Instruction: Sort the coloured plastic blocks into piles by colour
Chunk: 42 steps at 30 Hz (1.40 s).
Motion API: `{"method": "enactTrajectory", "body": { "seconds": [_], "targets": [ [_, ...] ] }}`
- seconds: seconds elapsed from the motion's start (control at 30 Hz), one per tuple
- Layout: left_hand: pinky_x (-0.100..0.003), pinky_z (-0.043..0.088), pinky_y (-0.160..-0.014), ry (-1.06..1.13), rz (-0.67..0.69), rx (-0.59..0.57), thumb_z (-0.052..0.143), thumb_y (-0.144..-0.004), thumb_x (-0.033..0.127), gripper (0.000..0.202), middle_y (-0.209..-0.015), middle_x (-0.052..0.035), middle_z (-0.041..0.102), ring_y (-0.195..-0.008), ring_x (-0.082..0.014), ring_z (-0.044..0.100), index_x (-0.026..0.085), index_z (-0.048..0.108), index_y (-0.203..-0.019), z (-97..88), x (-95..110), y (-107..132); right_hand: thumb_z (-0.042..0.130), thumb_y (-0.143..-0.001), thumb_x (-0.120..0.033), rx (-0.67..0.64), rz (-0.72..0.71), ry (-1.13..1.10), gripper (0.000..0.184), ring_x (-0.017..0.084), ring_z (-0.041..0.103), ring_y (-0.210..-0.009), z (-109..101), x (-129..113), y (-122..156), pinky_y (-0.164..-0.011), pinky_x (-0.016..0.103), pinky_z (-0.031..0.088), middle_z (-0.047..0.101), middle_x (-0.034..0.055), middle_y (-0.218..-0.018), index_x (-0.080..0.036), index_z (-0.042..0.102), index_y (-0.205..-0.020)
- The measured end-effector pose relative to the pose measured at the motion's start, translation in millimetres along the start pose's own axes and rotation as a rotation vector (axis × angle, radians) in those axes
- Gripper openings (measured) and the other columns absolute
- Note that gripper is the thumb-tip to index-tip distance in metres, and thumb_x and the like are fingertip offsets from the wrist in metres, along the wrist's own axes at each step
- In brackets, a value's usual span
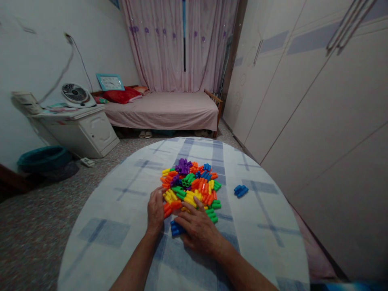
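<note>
A heap of plastic connector pieces (192, 195) in orange, yellow, green, purple and blue lies on the table; many look like short tubes joined side by side. My left hand (155, 211) rests along the heap's left edge, fingers extended and touching orange and yellow pieces. Over the near side of the heap, my right hand (198, 226) lies palm down with its fingers apart, holding nothing that I can see. A blue piece (176, 228) sits partly under the right hand. Apart from the heap, another blue piece (241, 190) lies to the right.
The round table (121, 226) has a white and blue checked cloth. Beyond it stands a bed (169, 109) with a pink sheet. At left are a white cabinet (97, 133) bearing a fan (75, 95) and a teal basin (45, 158). A tall wardrobe (327, 133) lines the right side.
</note>
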<state>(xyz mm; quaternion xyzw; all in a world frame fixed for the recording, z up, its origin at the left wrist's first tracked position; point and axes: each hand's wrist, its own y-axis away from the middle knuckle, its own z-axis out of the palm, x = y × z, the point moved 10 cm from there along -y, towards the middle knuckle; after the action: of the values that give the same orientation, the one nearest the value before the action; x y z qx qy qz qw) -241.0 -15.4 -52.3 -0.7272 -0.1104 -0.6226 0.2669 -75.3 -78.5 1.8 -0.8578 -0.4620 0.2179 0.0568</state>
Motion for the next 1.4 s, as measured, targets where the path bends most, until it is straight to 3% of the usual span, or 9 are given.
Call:
{"method": "enactTrajectory", "body": {
  "seconds": [0.17,0.3,0.43,0.63,0.77,0.93,1.1,1.4],
  "targets": [
    [-0.039,0.043,-0.1,-0.069,0.011,-0.017,0.035,-0.091,0.05,0.046,-0.114,-0.01,0.06,-0.109,-0.022,0.056,0.016,0.065,-0.099,2.2,6.7,0.4,0.059,-0.083,-0.031,0.101,-0.043,-0.031,0.036,0.019,0.04,-0.131,-5.8,-3.6,-0.3,-0.116,0.047,0.002,0.067,0.0015,-0.112,-0.026,0.054,-0.119],
    [-0.038,0.045,-0.096,-0.032,-0.012,-0.01,0.036,-0.09,0.051,0.046,-0.116,-0.0102,0.059,-0.109,-0.0219,0.056,0.016,0.064,-0.1,2.2,3.1,0.6,0.062,-0.078,-0.033,0.371,-0.002,-0.118,0.036,0.023,0.049,-0.121,-39.5,8.3,5.7,-0.113,0.049,0.018,0.066,0.0031,-0.108,-0.025,0.056,-0.112],
    [-0.039,0.045,-0.096,-0.045,-0.016,0.003,0.037,-0.09,0.053,0.047,-0.115,-0.0106,0.06,-0.107,-0.0221,0.057,0.016,0.064,-0.099,1.8,1.5,0.8,0.056,-0.083,-0.026,0.697,0.236,-0.062,0.028,0.022,0.055,-0.11,-79.0,66.6,32.4,-0.098,0.042,0.04,0.063,0.0083,-0.114,-0.022,0.056,-0.111],
    [-0.039,0.043,-0.098,-0.088,-0.007,0.005,0.036,-0.089,0.055,0.049,-0.114,-0.0105,0.06,-0.108,-0.0218,0.056,0.016,0.065,-0.098,2.4,4.2,0.6,0.052,-0.083,-0.034,0.947,0.783,0.233,0.03,0.027,0.055,-0.103,-113.5,172.4,109.0,-0.092,0.044,0.039,0.064,0.0106,-0.108,-0.018,0.06,-0.107],
    [-0.039,0.043,-0.1,-0.083,0.012,0.009,0.036,-0.089,0.054,0.048,-0.114,-0.0105,0.06,-0.108,-0.0217,0.056,0.016,0.065,-0.098,1.7,4.8,0.4,0.05,-0.081,-0.04,0.983,1.017,0.255,0.037,0.027,0.054,-0.1,-114.9,210.6,148.0,-0.089,0.041,0.039,0.063,0.0124,-0.106,-0.016,0.062,-0.107],
    [-0.039,0.043,-0.1,-0.087,0.002,-0.008,0.037,-0.09,0.053,0.047,-0.116,-0.0102,0.059,-0.11,-0.0222,0.055,0.017,0.066,-0.101,2.2,1.1,0.6,0.046,-0.08,-0.044,0.848,1.221,0.156,0.042,0.027,0.055,-0.097,-96.7,231.5,159.5,-0.084,0.041,0.039,0.062,0.0121,-0.108,-0.018,0.063,-0.108],
    [-0.038,0.045,-0.098,-0.093,-0.008,-0.005,0.037,-0.09,0.051,0.046,-0.117,-0.01,0.059,-0.11,-0.0218,0.056,0.017,0.066,-0.1,2.5,0.6,0.4,0.043,-0.082,-0.044,0.783,1.209,0.169,0.044,0.029,0.053,-0.104,-93.3,228.2,151.2,-0.088,0.043,0.037,0.059,0.013,-0.116,-0.019,0.06,-0.114],
    [-0.039,0.042,-0.102,-0.134,0.009,-0.017,0.036,-0.09,0.05,0.045,-0.114,-0.0098,0.06,-0.111,-0.0222,0.055,0.017,0.066,-0.099,3.7,5.3,0.1,0.044,-0.082,-0.041,0.88,1.084,0.235,0.045,0.03,0.049,-0.113,-102.7,213.0,141.7,-0.094,0.046,0.037,0.056,0.0154,-0.122,-0.016,0.056,-0.119]
  ]
}}
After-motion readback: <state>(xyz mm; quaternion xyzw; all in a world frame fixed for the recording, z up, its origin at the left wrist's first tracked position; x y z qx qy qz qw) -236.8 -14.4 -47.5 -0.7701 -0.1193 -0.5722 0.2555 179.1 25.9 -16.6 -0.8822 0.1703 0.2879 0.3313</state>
